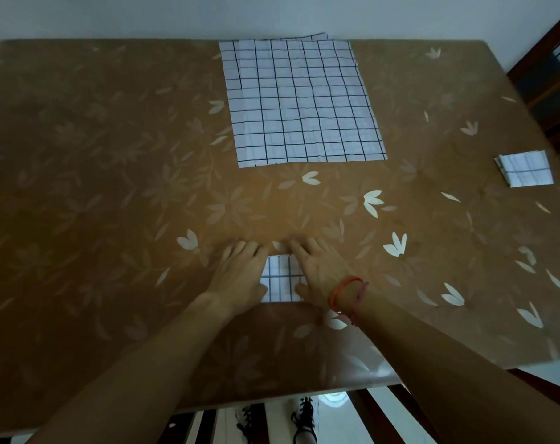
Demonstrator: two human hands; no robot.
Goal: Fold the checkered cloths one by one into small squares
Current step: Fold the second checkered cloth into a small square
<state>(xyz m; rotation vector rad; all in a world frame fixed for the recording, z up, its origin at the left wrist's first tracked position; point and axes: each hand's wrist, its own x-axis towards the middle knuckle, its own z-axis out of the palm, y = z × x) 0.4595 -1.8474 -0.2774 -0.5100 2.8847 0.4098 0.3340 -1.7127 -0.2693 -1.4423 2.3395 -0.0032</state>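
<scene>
Both hands are lying flat on the small folded cloth near the front of the table. The left hand is pressing its left part and the right hand its right part, fingers straight and pointing away, with a strip of check showing between them. Red string bracelets are sitting on the right wrist.

The table is wearing a glossy brown cover printed with pale leaves, and it is catching light at the near right corner. At the far middle, a stack of unfolded checkered cloths is lying flat, its far edge reaching the table's back edge. Well off to the right, a finished folded square is resting near the table's side.

A pale wall is running behind the table, a dark wooden chair is standing at the far right, and dark shoes are showing on the light floor below the near edge.
</scene>
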